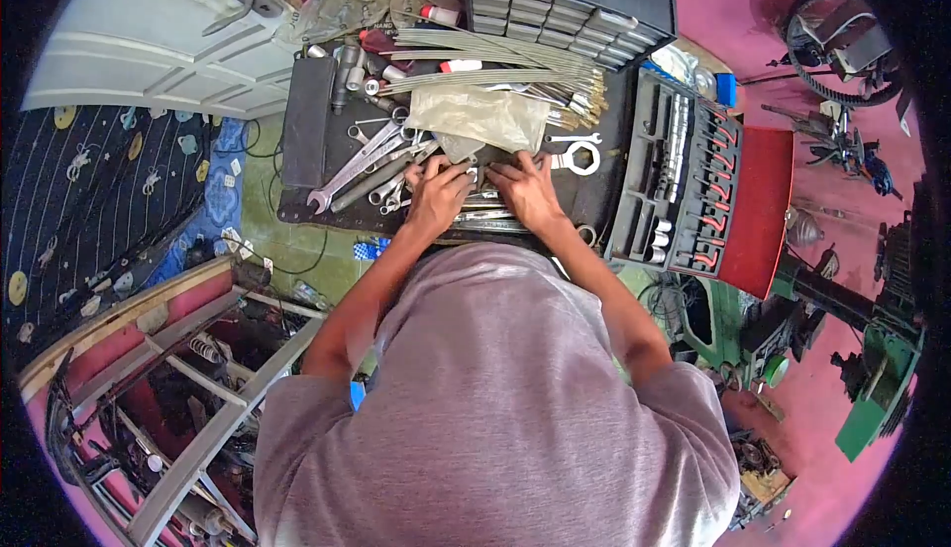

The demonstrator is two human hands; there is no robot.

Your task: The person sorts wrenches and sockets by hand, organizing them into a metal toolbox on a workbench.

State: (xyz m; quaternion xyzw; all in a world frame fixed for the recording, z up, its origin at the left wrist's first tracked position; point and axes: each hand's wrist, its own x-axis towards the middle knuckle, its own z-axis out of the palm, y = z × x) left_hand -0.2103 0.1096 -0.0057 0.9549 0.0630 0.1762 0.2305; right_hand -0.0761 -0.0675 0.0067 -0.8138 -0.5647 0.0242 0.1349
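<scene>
My left hand (439,195) lies over the wrenches near the front of the workbench, its fingers bent inward around something I cannot make out. Just to its right, my right hand (525,193) has curled fingers at the lower edge of a crumpled clear plastic bag (480,116); what they grip is hidden. Between the two hands shows a small shiny metal piece (473,172). Left of my left hand lies a large open-end wrench (347,172) among other wrenches. A ring-end wrench (582,158) and a small open-end wrench (575,139) rest beyond my right hand.
Long thin metal rods (495,52) lie across the bench behind the bag. A small-drawer cabinet (570,7) stands at the back. On the right is an open socket case (654,161) with a red lid (758,210). A metal frame (213,388) stands at lower left.
</scene>
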